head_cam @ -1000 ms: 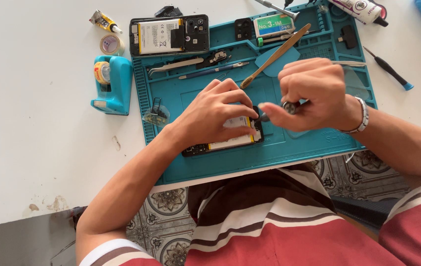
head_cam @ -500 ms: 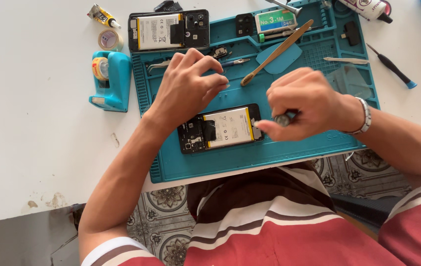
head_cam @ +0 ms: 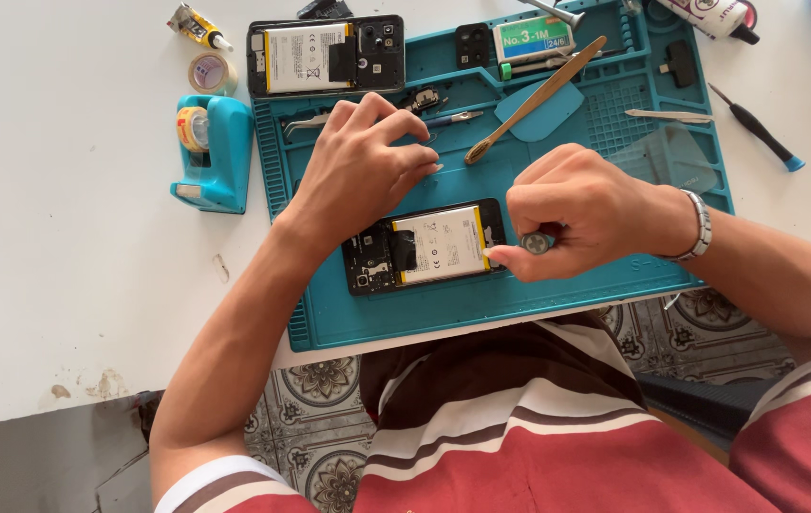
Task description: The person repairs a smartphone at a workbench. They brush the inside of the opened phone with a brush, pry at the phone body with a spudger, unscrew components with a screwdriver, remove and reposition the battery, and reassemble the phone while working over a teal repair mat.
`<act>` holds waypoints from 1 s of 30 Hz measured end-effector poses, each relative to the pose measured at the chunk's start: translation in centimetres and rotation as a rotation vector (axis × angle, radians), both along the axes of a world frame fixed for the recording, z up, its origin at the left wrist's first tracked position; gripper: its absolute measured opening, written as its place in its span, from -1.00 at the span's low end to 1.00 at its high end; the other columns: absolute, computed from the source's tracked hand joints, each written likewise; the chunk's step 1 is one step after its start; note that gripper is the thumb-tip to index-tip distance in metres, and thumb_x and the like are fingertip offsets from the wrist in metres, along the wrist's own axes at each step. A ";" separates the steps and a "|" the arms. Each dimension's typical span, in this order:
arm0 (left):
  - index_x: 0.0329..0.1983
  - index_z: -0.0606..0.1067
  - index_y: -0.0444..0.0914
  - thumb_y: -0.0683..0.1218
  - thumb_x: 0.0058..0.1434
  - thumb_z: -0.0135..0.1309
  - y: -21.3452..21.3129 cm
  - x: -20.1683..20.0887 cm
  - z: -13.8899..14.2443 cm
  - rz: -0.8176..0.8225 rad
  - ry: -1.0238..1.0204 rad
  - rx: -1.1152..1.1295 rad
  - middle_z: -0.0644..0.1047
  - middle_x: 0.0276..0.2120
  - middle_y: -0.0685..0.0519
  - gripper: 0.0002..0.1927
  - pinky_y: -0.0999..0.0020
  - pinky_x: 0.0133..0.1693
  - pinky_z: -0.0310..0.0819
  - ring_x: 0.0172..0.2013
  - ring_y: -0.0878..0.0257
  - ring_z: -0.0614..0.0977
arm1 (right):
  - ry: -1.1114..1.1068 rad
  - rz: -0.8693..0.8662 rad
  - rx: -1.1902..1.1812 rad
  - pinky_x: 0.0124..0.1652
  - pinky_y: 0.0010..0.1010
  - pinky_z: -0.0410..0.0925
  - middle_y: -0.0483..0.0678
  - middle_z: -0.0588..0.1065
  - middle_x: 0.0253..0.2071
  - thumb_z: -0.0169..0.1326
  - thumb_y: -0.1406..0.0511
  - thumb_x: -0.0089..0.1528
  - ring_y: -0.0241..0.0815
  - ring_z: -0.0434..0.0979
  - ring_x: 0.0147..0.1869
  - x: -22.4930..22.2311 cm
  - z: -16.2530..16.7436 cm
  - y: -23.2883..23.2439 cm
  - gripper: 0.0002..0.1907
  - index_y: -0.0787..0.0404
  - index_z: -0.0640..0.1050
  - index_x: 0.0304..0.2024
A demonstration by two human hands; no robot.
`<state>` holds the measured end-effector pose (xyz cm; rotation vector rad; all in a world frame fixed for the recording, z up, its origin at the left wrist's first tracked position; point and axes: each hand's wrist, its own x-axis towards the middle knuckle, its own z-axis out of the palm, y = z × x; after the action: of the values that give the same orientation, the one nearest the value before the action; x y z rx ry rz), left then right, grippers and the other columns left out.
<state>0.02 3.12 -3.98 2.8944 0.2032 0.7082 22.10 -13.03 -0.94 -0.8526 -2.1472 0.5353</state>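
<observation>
Opened phone lies between both hands.

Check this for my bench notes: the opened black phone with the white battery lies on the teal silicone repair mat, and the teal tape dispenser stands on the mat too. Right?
Not quite. The head view shows the teal tape dispenser on the white table, left of the teal silicone repair mat, not on it. The opened black phone with the white battery does lie on the mat.

The teal work mat looks like matt, ribbed rubber. The opened phone shows a white paper-like label framed in black plastic. The brush is pale wood. The tape dispenser is glossy plastic; the wristband is perhaps metal
</observation>
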 end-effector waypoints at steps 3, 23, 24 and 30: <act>-0.27 0.70 -0.11 0.02 0.30 0.29 -0.2 0.1 0.1 0.008 0.011 0.014 0.61 -0.16 0.21 -0.86 0.18 0.01 0.35 -0.04 0.19 0.50 | -0.004 0.005 -0.015 -0.68 -0.43 -0.03 -0.21 0.14 -0.77 0.29 0.32 0.14 -0.34 0.12 -0.74 0.0 0.2 0.0 -0.54 0.12 0.26 -0.65; -0.16 0.59 -0.24 0.15 0.07 0.36 -4.1 1.2 0.5 -0.525 -0.002 -0.458 0.61 -0.20 0.04 -0.56 0.11 -0.05 0.44 -0.10 0.04 0.55 | -0.158 0.056 -0.108 -0.65 -0.26 0.12 -0.11 0.24 -0.74 0.22 0.33 0.18 -0.10 0.24 -0.71 -1.1 2.2 -0.7 -0.61 0.18 0.28 -0.58; -0.14 0.58 -0.24 0.07 0.12 0.36 -4.4 1.2 0.3 -0.546 -0.015 -0.461 0.61 -0.17 0.04 -0.62 0.11 -0.02 0.44 -0.09 0.04 0.55 | -0.157 0.067 -0.028 -0.63 -0.29 0.14 -0.13 0.26 -0.71 0.21 0.34 0.19 -0.13 0.26 -0.69 -1.3 2.2 -0.6 -0.66 0.17 0.31 -0.55; -0.18 0.53 -0.24 -0.24 0.14 0.19 -6.1 1.4 -0.8 -0.590 0.053 -0.776 0.59 -0.21 0.03 -0.82 0.20 0.02 0.55 -0.06 0.07 0.59 | -0.363 -0.006 0.329 -0.58 -0.32 0.18 -0.19 0.24 -0.68 0.19 0.31 0.13 -0.19 0.31 -0.62 -2.3 2.7 -1.2 -0.69 0.09 0.31 -0.57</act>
<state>1.41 -2.98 -4.77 2.0603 -0.2999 0.3325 19.80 -14.18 1.78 -0.8152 -2.4669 0.0135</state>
